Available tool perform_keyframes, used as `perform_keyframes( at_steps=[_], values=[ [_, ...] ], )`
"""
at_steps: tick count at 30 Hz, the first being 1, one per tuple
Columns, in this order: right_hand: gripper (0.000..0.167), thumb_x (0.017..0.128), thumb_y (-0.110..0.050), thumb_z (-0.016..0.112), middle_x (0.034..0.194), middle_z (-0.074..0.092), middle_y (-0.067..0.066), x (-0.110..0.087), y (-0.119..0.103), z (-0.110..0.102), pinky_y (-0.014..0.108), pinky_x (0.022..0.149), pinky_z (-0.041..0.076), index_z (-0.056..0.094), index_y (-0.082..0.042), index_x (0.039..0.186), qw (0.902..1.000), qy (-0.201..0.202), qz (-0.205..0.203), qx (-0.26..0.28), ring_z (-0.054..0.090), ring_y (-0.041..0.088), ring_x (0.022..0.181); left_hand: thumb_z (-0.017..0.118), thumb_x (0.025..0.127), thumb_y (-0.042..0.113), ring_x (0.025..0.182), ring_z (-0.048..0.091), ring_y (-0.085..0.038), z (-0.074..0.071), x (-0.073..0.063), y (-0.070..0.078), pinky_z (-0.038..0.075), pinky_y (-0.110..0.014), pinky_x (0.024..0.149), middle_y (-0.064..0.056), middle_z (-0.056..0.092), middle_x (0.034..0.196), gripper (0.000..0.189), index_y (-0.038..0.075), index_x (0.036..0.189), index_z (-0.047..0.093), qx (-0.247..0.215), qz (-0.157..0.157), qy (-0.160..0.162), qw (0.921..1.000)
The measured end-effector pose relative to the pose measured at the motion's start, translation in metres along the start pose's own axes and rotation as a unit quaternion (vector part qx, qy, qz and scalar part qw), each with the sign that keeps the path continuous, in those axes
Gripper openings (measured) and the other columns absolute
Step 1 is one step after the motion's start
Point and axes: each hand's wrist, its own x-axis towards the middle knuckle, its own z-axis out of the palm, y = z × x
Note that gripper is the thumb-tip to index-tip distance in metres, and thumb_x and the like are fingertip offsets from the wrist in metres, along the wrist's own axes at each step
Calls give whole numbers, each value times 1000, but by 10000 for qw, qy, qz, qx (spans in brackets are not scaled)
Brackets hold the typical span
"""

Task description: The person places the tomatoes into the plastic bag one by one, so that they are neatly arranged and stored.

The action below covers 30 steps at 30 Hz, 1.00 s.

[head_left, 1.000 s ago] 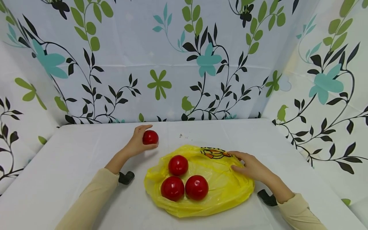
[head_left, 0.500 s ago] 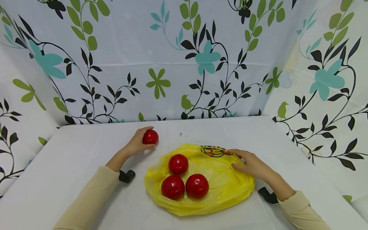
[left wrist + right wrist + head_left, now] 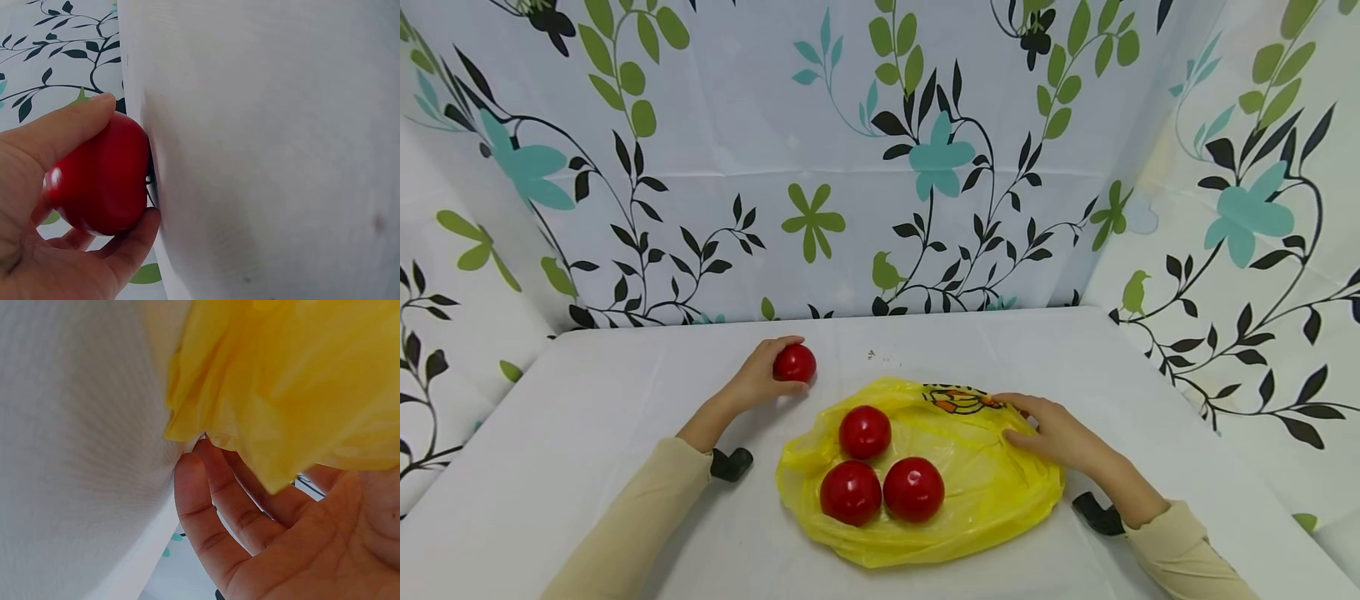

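Note:
In the head view my left hand [image 3: 760,375] holds a glossy red apple [image 3: 795,364] between thumb and fingers, low at the table's back left. Up close in the left wrist view, that apple [image 3: 103,178] sits in the curve of the fingers, right by the tabletop. A yellow plastic bag [image 3: 985,467] lies spread in the middle, and three more red apples [image 3: 865,432] are grouped in its left part. My right hand [image 3: 1056,433] grips the bag's right edge, its thumb over the plastic. Fingertips [image 3: 190,472] show below the bag, close to the tabletop; the thumb is hidden there.
All this lies on a white-covered table [image 3: 625,383]. Behind and at both sides hangs a leaf-patterned cloth [image 3: 730,125]. Small dark specks [image 3: 871,355] dot the cover behind the bag. A black wrist mount [image 3: 730,464] sits at each sleeve cuff.
My left hand has come down slightly, and its thumb and fingers have drawn in around the apple. The right hand and the bag look unchanged.

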Motion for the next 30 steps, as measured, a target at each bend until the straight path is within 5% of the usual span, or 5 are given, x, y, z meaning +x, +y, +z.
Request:
perform_keyframes(
  at_steps=[22,30],
  values=[
    [49,94,-20,65,135,56,18,0,-1,0,57,95,47,52,-6,139,10000,-3,57,-5,55,34,110,83,78,18,119,46,-39,3,-2,10,51,-55,93,-21,47,136,70,8,139,49,112,352,520,9980],
    [49,94,-20,65,136,54,20,0,-1,1,58,96,46,52,-6,138,10000,-10,85,-4,54,36,113,84,77,20,120,49,-39,5,-7,25,52,-53,93,-21,48,135,70,8,138,50,353,812,472,9950]
  ],
)
